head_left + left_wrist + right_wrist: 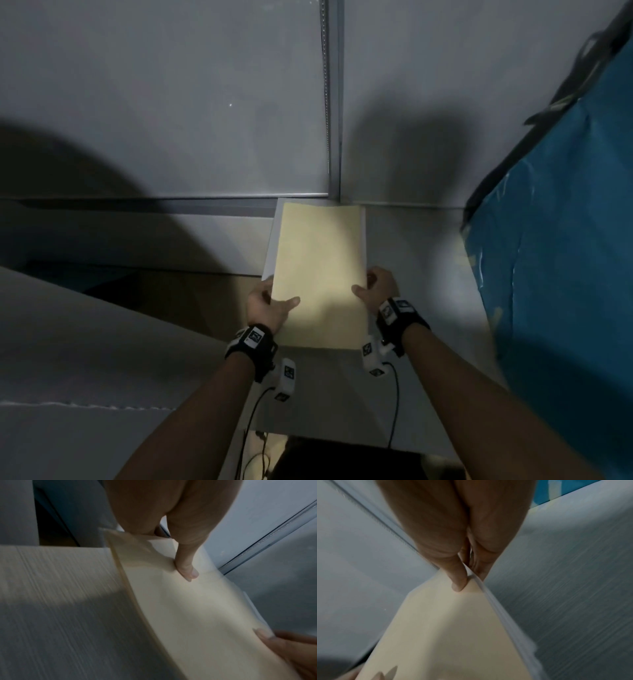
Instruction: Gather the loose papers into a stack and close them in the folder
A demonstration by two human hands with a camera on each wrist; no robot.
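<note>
Head view: both hands hold one tan folder (318, 274) up above the table (421, 274).
Left hand (265, 305): thumb on top, pinching the folder's left edge.
Right hand (378, 287): thumb on top, pinching the right edge.
Papers (513, 628): white edges stick out of the folder.
Writing: none I can read; wrist bands (251, 342) have black-and-white square marks.
Around: blue bag (565, 240) at right, gray wall (171, 102) behind.

Both hands held a closed tan folder (318, 270) above the grey table (421, 274), white papers (270, 240) edging out. The left hand (267, 305) and right hand (378, 287) each pinched a side, thumbs on top.
</note>
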